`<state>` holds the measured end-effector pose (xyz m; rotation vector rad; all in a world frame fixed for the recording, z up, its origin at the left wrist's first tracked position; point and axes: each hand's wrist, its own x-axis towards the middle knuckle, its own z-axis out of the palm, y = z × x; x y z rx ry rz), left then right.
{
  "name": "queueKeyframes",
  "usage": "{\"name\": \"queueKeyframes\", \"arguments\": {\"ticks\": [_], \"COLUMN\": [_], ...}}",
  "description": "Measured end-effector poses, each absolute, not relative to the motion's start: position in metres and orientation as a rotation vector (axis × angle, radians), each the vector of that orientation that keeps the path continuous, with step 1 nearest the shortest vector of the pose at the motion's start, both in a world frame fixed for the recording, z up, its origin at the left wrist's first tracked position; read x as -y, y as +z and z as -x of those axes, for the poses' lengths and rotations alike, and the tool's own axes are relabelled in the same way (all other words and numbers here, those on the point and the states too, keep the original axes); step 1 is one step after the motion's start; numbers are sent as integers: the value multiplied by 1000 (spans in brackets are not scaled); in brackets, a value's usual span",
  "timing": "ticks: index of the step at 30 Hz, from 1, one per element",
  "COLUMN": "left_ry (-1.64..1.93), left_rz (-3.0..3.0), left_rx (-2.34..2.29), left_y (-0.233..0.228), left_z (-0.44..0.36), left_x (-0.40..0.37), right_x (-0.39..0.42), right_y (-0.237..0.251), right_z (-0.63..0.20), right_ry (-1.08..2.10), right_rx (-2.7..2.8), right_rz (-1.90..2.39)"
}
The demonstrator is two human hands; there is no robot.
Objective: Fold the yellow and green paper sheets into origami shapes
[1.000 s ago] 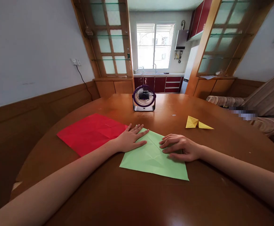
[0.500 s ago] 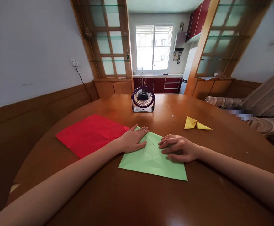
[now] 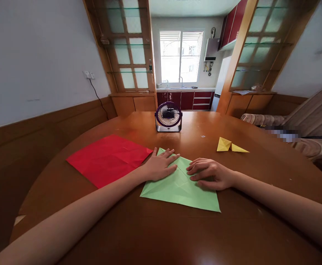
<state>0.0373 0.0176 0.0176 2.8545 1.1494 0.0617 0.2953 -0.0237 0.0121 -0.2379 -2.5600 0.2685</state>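
Hands lie flat on a pale green sheet of creased paper [image 3: 177, 187], which rests on the glossy round brown wooden table [image 3: 161, 235] just in front of the small purple desk fan with its round wire grille [image 3: 168, 116]. The left hand [image 3: 161, 166] presses palm-down with fingers spread over the sheet's upper left part, gripping nothing; the right hand [image 3: 209, 173] rests with fingers loosely curved on the diagonal fold at the right, also grasping nothing. Left of the fan, nearer the person, lies a matte red square of paper with faint fold lines [image 3: 108, 159], its corner touching the green sheet. Right of the fan sits a small yellow folded paper piece with pointed tips [image 3: 230, 145].
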Motion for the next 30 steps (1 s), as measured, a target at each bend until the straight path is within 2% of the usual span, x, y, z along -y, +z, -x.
{"name": "queueKeyframes", "arguments": {"ticks": [15,30], "left_ry": [95,-45], "left_rz": [-2817,-2722], "left_rx": [-1165,-1273], "left_y": [15,28], "left_z": [-46,-10], "left_x": [-12,-52], "right_x": [24,25], "right_y": [12,13], "right_z": [-295,-296], "right_ry": [278,289], "right_rx": [2565,2553], "right_rz": [266,272]}}
